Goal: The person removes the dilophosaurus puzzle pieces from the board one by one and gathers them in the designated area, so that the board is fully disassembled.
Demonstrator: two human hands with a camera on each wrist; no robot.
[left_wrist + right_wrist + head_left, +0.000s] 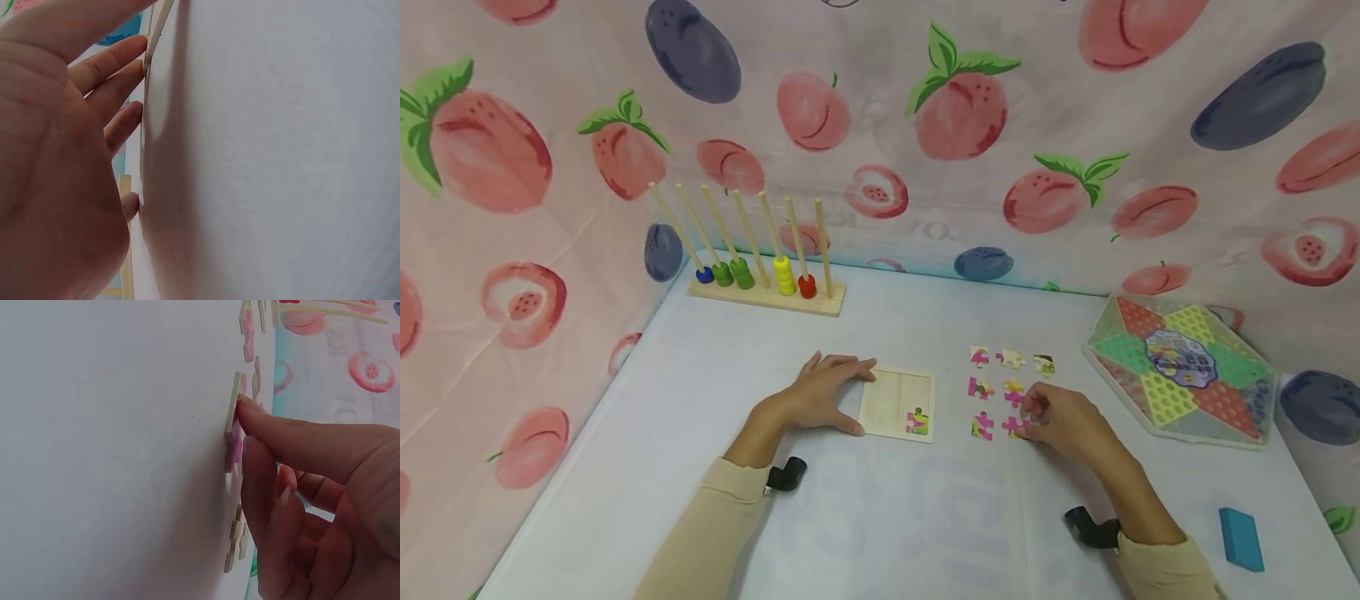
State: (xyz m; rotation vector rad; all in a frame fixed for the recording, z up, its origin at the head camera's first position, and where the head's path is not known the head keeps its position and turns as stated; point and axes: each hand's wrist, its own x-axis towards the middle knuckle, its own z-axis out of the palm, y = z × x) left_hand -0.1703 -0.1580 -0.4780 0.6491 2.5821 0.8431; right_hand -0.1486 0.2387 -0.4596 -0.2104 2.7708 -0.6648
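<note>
My left hand [820,396] spreads thumb and forefinger along the left side of a square wooden puzzle tray [887,436], touching its edge. In the left wrist view its straight fingers [115,69] reach the tray's rim [159,25]. One pink and green jigsaw piece [917,421] lies in the tray's near right corner. My right hand [1067,421] is at the nearest row of loose pieces. Its thumb and forefinger pinch a pink jigsaw piece [234,434], low over the table; the other fingers are curled.
Several loose jigsaw pieces [981,387] lie in rows right of the tray. Behind stands a wooden counting rack [767,298] with coloured beads. At the right are a hexagonal Chinese checkers box [1180,367] and a blue block [1242,539]. A fruit-print cloth [880,125] hangs behind the table.
</note>
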